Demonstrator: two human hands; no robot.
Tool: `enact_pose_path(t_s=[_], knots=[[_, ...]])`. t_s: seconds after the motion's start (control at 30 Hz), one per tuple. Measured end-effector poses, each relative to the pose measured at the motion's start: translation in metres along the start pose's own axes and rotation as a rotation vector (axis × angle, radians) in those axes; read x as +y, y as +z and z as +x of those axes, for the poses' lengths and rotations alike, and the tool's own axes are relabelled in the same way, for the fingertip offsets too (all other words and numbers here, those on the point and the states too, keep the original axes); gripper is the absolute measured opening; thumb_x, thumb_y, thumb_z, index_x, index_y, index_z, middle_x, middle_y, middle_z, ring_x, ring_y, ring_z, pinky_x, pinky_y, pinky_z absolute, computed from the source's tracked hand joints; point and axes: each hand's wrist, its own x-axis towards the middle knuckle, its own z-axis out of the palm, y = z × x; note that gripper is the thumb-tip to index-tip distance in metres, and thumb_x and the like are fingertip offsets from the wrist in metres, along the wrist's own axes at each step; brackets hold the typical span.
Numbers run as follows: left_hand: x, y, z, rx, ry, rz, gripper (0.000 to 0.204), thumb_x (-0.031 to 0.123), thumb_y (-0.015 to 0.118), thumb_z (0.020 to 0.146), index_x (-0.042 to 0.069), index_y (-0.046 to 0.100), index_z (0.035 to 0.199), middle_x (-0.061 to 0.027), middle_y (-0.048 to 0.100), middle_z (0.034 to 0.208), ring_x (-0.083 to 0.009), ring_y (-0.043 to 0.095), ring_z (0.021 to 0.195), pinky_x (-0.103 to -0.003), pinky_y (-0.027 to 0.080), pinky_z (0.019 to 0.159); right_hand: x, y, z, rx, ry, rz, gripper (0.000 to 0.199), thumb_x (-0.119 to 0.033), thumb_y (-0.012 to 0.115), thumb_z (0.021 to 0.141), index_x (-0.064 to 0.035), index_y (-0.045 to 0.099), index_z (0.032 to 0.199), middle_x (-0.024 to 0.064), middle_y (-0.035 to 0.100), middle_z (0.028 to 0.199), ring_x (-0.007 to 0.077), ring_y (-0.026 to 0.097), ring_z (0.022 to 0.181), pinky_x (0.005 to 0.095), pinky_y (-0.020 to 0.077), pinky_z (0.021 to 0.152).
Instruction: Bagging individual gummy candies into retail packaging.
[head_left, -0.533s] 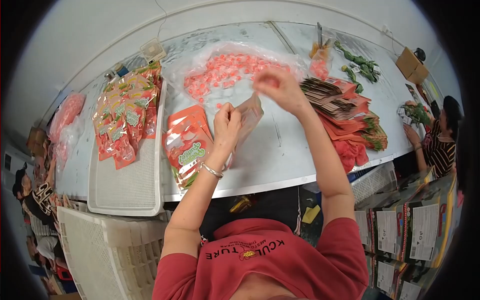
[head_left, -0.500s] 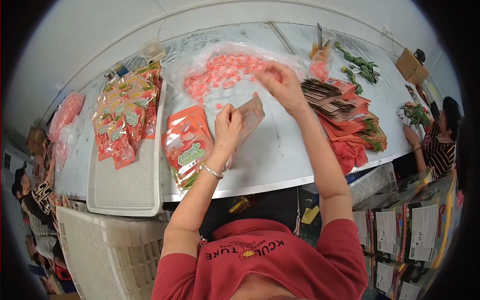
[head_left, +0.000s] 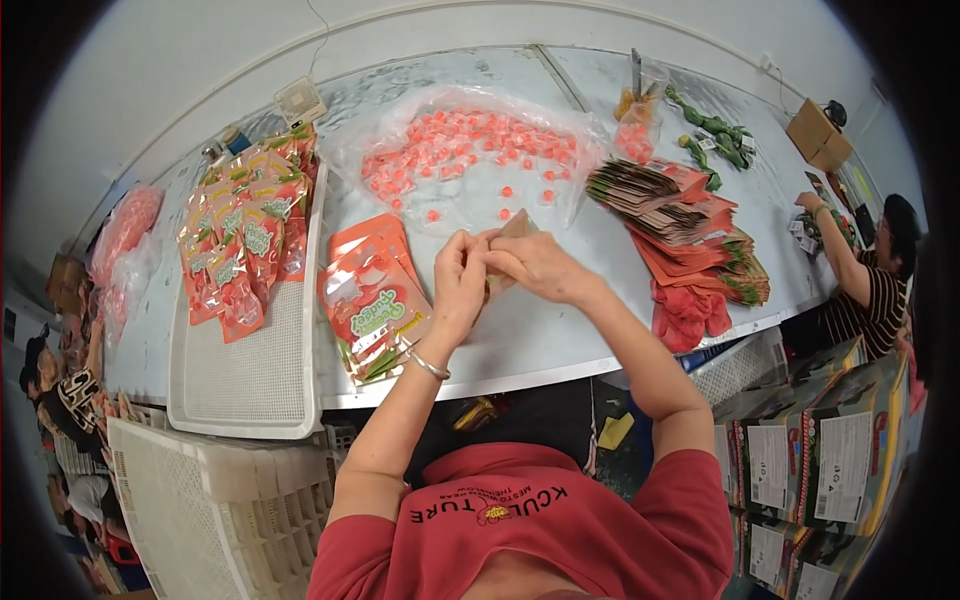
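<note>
At the far left of the room, co-workers (head_left: pixel 75 405) stand along the edge, small and bent by the lens. Near them a pink-filled plastic bag (head_left: pixel 128 225) lies on the pale, scuffed surface (head_left: pixel 570 345), which stretches back to a white wall (head_left: pixel 440 22). Next comes a white mesh tray (head_left: pixel 255 375), its upper part heaped with red and green packets (head_left: pixel 245 225); below it stand stacked pale crates (head_left: pixel 180 500). A small white fan (head_left: pixel 299 101) sits behind the tray. Just right of the tray, flat red packets (head_left: pixel 372 300) overlap near the front edge.

At the middle, an open clear plastic sheet (head_left: pixel 345 150) carries many small pink-red pieces (head_left: pixel 470 140), a few lying apart nearer the hands. In front of it, the left hand (head_left: pixel 460 278) has a narrow grip on a pouch (head_left: pixel 517 224); the right hand (head_left: pixel 540 265) meets it there, fingers also pinched on the pouch, which is mostly hidden between them.

To the right, a fanned stack of packaging (head_left: pixel 675 215) lies above a crumpled red cloth (head_left: pixel 690 315), with green bundles (head_left: pixel 722 135) behind. At the far right are a cardboard box (head_left: pixel 820 135), a person in a striped top (head_left: pixel 868 290) and, below, stacked printed cartons (head_left: pixel 800 460).
</note>
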Motion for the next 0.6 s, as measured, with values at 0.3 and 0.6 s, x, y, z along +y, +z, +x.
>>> enact_pose_path(t_s=[0.3, 0.6], knots=[[0.006, 0.007, 0.000, -0.068, -0.009, -0.087, 0.023, 0.016, 0.046, 0.093, 0.005, 0.043, 0.073, 0.0000, 0.050, 0.072, -0.0027, 0.043, 0.061, -0.018, 0.042, 0.055, 0.010, -0.004, 0.010, -0.121, 0.041, -0.102, 0.022, -0.029, 0.056, 0.085, -0.0064, 0.058, 0.087, 0.0099, 0.062, 0.082, 0.0287, 0.061, 0.071, 0.0430, 0.0463, 0.063], [-0.002, -0.003, 0.013, -0.055, -0.097, -0.100, 0.022, 0.014, 0.046, 0.091, 0.006, 0.042, 0.071, 0.0048, 0.040, 0.063, -0.0034, 0.035, 0.062, -0.021, 0.031, 0.052, -0.007, -0.029, 0.054, 0.194, -0.125, -0.039, 0.025, -0.028, 0.060, 0.082, -0.0055, 0.053, 0.075, 0.0105, 0.057, 0.075, 0.0264, 0.059, 0.071, 0.0356, 0.0450, 0.056]])
